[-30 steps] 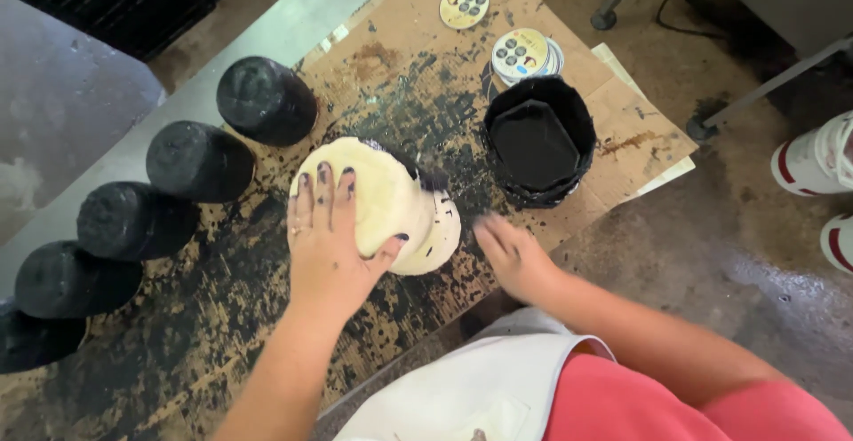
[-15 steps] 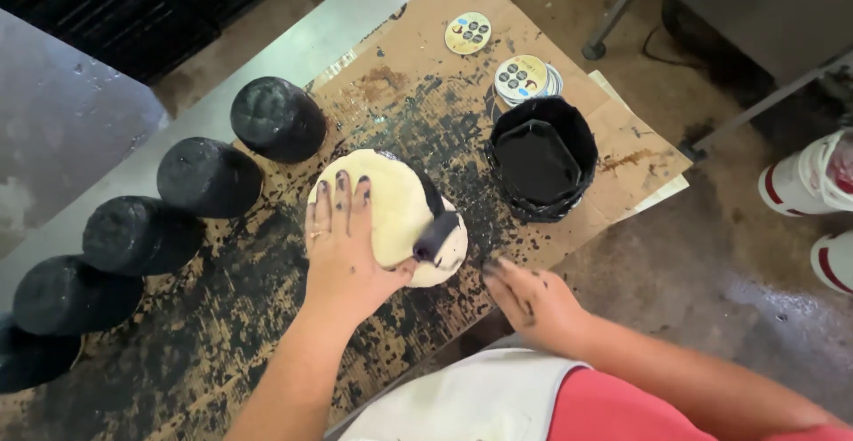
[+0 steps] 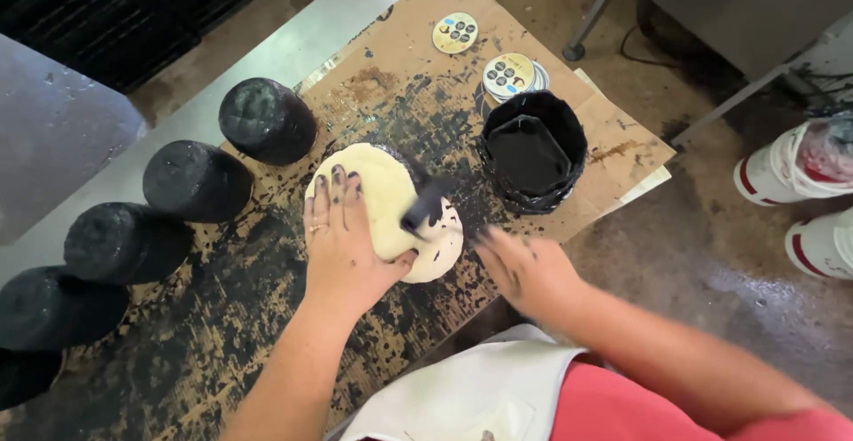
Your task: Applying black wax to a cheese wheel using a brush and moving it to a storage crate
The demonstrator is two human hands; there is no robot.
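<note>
A row of black painted cylinders [image 3: 195, 179] stands at the left on the stained cardboard [image 3: 391, 77]. The left hand [image 3: 342, 246] lies flat, fingers spread open, on the pale cylinder [image 3: 386, 197] at the middle. The right hand [image 3: 524, 268] is blurred, fingers loosely open, holding nothing, near the black paint bucket [image 3: 533, 152].

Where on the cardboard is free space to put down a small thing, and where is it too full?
Free: the cardboard corner right of the black bucket, and the stained stretch below the left hand. Crowded: around the pale round piece, between the black cylinders, bucket, round lids and right hand.
</note>
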